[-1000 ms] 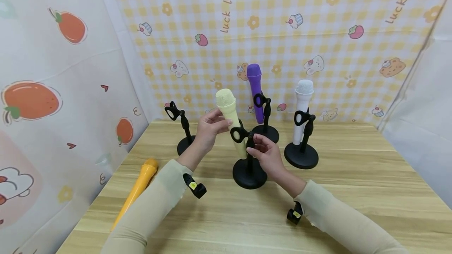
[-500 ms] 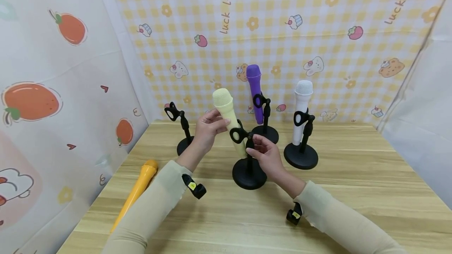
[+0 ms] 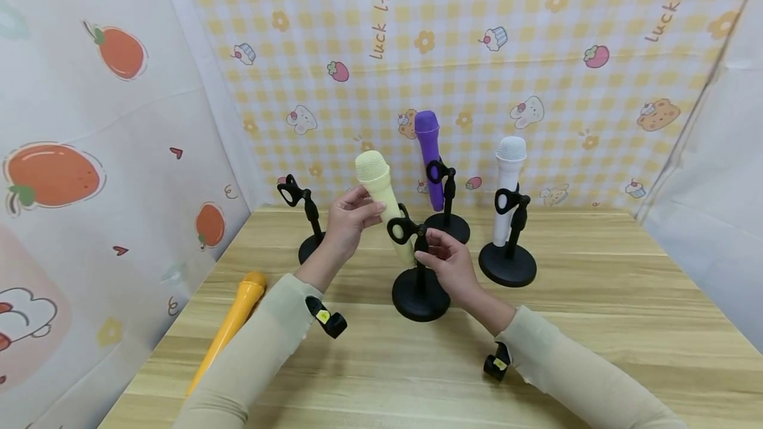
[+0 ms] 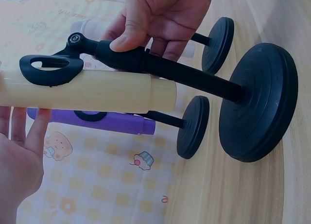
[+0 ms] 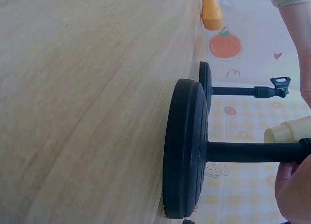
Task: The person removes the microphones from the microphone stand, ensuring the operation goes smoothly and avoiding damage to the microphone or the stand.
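Pale-yellow microphone [image 3: 389,196] is slanting head-up in the left grip [image 3: 348,220], whose thumb and fingers are pinching the handle above the clip [image 3: 412,230], while the right grip [image 3: 450,263] is clamping the stem of the middle stand [image 3: 420,278] below that clip. One clip loop is crossing the handle's front; how firmly it is seating, I cannot tell. Working well here probably means bracing the stem, keeping the round base [image 3: 411,306] flat on the worktop [image 3: 566,349], and easing the handle along its slant without twisting the joint. Farther out, the purple microphone [image 3: 430,151] and white microphone [image 3: 508,167] are resting in clips, another stand [image 3: 312,214] is standing beyond the left forearm, and the orange microphone [image 3: 235,310] is lying partly behind the left sleeve [image 3: 256,349].
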`<state>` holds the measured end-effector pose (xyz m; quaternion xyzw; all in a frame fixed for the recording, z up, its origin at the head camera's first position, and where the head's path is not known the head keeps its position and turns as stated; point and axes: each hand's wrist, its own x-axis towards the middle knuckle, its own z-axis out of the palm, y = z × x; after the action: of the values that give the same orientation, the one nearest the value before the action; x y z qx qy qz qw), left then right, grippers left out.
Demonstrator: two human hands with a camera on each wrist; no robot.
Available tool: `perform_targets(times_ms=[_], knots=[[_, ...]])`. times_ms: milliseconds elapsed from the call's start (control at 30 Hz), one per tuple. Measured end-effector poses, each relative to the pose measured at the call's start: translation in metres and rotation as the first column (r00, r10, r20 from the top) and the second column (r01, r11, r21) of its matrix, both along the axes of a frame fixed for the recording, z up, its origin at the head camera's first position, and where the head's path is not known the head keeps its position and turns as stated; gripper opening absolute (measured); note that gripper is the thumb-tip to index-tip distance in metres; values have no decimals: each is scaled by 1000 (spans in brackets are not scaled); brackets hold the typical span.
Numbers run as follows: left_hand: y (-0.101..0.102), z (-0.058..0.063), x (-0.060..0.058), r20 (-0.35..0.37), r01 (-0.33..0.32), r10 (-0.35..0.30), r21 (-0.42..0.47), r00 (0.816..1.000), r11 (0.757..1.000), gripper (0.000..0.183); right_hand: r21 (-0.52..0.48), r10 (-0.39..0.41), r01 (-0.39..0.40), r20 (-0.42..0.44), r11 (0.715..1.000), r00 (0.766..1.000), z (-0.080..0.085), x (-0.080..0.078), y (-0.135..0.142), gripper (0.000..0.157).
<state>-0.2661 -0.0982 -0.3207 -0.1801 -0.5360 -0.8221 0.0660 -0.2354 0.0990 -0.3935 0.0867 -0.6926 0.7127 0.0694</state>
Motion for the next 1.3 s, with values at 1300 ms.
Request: perform_targets(times_ms=[1300], knots=[[-27, 7, -8, 14, -30, 28, 195, 1000, 980, 31, -10, 5, -5, -2, 1000, 1000, 0, 0, 6, 40]])
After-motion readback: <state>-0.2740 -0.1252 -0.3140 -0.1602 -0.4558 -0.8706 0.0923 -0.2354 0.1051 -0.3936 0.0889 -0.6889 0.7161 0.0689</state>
